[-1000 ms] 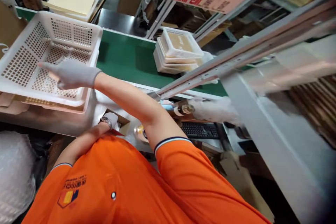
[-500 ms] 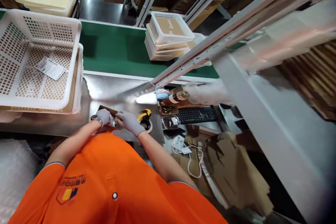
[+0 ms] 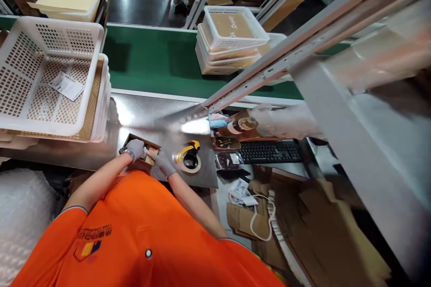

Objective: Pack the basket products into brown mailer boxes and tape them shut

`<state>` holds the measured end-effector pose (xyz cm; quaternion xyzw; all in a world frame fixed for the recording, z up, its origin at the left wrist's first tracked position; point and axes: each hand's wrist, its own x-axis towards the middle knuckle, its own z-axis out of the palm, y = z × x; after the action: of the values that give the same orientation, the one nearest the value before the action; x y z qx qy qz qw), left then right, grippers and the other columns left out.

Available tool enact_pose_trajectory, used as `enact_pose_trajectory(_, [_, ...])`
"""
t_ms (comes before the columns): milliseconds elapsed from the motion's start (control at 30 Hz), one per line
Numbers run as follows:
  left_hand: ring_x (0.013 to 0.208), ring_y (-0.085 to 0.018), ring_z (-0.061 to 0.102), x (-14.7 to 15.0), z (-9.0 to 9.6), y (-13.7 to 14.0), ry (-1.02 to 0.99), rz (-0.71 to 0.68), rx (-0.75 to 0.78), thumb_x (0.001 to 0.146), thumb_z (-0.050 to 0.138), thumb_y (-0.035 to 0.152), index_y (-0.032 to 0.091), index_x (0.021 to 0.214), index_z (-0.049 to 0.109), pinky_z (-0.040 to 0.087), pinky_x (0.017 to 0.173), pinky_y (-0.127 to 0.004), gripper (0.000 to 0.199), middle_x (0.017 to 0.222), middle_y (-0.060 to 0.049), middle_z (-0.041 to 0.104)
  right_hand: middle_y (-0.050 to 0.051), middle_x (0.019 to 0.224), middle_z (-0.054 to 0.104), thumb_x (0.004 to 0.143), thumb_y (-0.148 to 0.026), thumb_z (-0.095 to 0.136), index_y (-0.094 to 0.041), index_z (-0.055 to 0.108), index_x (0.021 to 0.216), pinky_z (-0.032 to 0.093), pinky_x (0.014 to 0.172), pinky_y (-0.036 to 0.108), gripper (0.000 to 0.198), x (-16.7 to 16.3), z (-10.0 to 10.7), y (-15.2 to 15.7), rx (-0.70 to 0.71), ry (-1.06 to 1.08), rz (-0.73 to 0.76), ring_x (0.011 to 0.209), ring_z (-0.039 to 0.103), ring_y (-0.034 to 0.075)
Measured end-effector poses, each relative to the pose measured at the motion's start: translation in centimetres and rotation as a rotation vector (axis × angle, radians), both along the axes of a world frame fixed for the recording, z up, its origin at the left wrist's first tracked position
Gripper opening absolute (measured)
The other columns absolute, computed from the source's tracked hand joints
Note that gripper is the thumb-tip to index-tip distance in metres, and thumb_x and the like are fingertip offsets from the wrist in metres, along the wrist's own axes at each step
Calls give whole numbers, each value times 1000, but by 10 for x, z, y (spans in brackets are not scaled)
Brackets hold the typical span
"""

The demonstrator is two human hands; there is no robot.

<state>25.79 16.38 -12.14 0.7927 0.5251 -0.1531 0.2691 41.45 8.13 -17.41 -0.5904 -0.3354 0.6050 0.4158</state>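
Observation:
A small cardboard box [image 3: 154,146] sits at the front edge of the metal bench, close to my body. My left hand [image 3: 136,149], in a light grey glove with a watch at the wrist, reaches into it. Its fingers are bent, and what they hold is too small to make out. From the right, my gloved right hand [image 3: 163,164] has its fingers closed at the box's near right side. A yellow and black tape dispenser [image 3: 193,145] with a roll of tape lies just right of this hand.
White plastic baskets [image 3: 96,31] are stacked on the left, a printed slip [image 3: 67,86] in the top one. More baskets [image 3: 232,45] stand on the green conveyor [image 3: 151,58]. A slanting metal rail [image 3: 256,71] crosses the right side, above a keyboard [image 3: 269,151] and folded cardboard [image 3: 323,215].
My right hand has shifted slightly left and down along the box. More of the box's inside shows between my hands. The view has turned a little, moving the bench items rightward.

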Motion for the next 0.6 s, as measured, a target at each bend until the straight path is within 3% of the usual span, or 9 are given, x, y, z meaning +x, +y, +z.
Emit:
enact_pose_trajectory(100, [114, -33, 81, -2, 9, -8, -25, 24, 14, 105, 63, 24, 6, 126, 81, 63, 103, -40, 32, 123, -26, 81, 9, 92, 83, 90, -51, 79, -22, 76, 104, 68, 93, 46, 32, -16, 5, 7, -8, 17, -23, 96, 80, 31])
enact_pose_trajectory(200, [125, -29, 76, -17, 21, -28, -92, 48, 91, 106, 64, 25, 13, 146, 69, 59, 108, -36, 42, 139, -20, 76, 9, 92, 83, 88, -52, 82, -22, 75, 103, 68, 92, 45, 34, -17, 9, 9, -10, 45, -44, 95, 80, 30])
enact_pose_trajectory(333, [156, -37, 51, -42, 24, -56, -81, 308, 337, 112, 55, 42, 4, 170, 40, 46, 126, -46, 71, 171, -30, 47, 12, 98, 85, 88, -43, 80, -23, 73, 97, 68, 89, 44, 23, -17, 11, 7, -12, 99, -74, 99, 81, 31])
enact_pose_trajectory(400, [162, -41, 43, -50, 19, -64, -62, 375, 313, 109, 60, 53, 4, 172, 35, 42, 130, -50, 84, 174, -31, 43, 14, 102, 86, 87, -41, 79, -23, 72, 97, 68, 87, 45, 21, -19, 11, 6, -16, 107, -93, 99, 80, 33])
enact_pose_trajectory(500, [161, -44, 42, -52, 9, -66, -34, 238, 184, 95, 78, 66, 12, 171, 42, 40, 131, -52, 100, 173, -27, 46, 15, 104, 86, 85, -40, 78, -21, 73, 104, 68, 86, 46, 27, -20, 10, 7, -17, 83, -119, 97, 80, 33])
enact_pose_trajectory(600, [153, -46, 48, -49, 5, -59, 16, 120, 204, 93, 77, 74, 12, 160, 56, 44, 126, -52, 94, 171, -27, 48, 15, 106, 86, 85, -38, 77, -20, 74, 105, 67, 90, 46, 27, -19, 8, 10, -7, 48, -102, 98, 80, 31])
